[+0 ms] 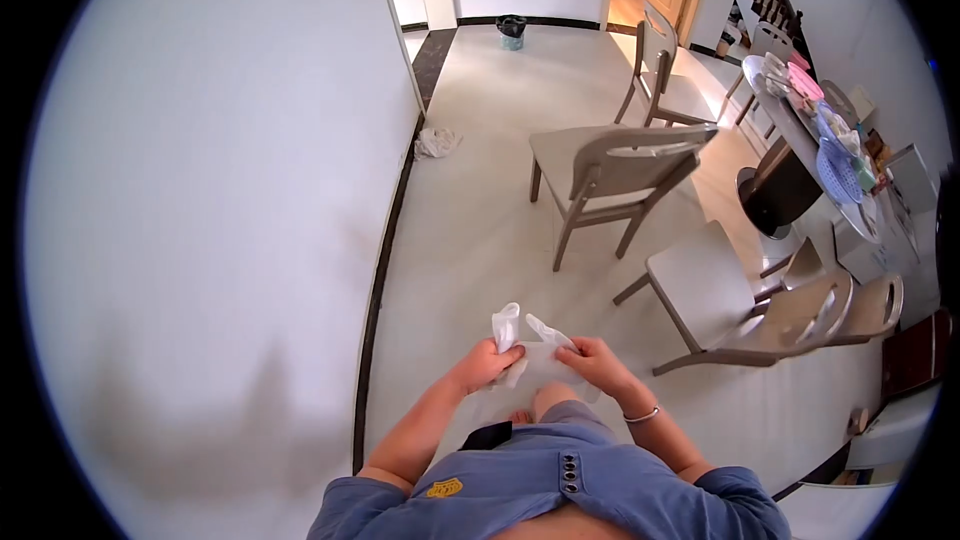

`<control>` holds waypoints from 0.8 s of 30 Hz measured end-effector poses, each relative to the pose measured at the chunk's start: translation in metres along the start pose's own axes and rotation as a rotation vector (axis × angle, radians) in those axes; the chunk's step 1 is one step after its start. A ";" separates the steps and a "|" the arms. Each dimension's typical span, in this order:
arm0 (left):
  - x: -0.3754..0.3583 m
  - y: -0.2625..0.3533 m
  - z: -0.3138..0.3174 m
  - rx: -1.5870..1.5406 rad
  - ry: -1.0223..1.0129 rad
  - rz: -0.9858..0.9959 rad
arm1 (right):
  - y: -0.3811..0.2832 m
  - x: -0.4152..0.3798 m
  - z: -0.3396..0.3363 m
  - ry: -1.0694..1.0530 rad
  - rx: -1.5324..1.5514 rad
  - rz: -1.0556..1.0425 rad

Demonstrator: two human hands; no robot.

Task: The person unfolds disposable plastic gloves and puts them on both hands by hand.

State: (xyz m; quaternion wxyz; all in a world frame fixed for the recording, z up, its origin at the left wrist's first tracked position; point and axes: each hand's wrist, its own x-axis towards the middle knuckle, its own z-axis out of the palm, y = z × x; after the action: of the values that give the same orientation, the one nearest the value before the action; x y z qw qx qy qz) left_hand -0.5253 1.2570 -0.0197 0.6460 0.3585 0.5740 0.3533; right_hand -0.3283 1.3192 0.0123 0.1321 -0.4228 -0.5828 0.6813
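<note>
A thin white plastic bag (540,362) is stretched between my two hands in front of my body, with its two handle loops standing up. My left hand (486,364) is closed on the bag's left side, just below one loop. On the other side, my right hand (594,360) pinches the bag near the second loop. The lower part of the bag is see-through and hard to make out against the floor and my leg.
Grey-brown chairs (640,165) stand ahead and to the right, beside a table (790,125) with baskets. A white wall (220,240) runs along the left. A crumpled plastic bag (437,143) lies by that wall, and a lined bin (511,35) stands farther back.
</note>
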 end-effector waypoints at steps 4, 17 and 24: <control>0.066 0.048 -0.047 -0.046 -0.026 0.050 | -0.025 0.086 -0.024 -0.015 -0.045 0.021; 0.268 0.173 -0.246 -0.037 0.064 -0.038 | -0.146 0.375 -0.055 -0.008 0.042 0.030; 0.383 0.247 -0.377 0.021 -0.026 -0.120 | -0.213 0.539 -0.061 0.022 0.115 0.043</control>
State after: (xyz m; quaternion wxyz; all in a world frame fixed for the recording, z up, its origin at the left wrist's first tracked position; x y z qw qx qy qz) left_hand -0.8765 1.7330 -0.0238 0.6696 0.3345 0.5898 0.3031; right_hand -0.6779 1.7838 -0.0199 0.1479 -0.4346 -0.5319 0.7116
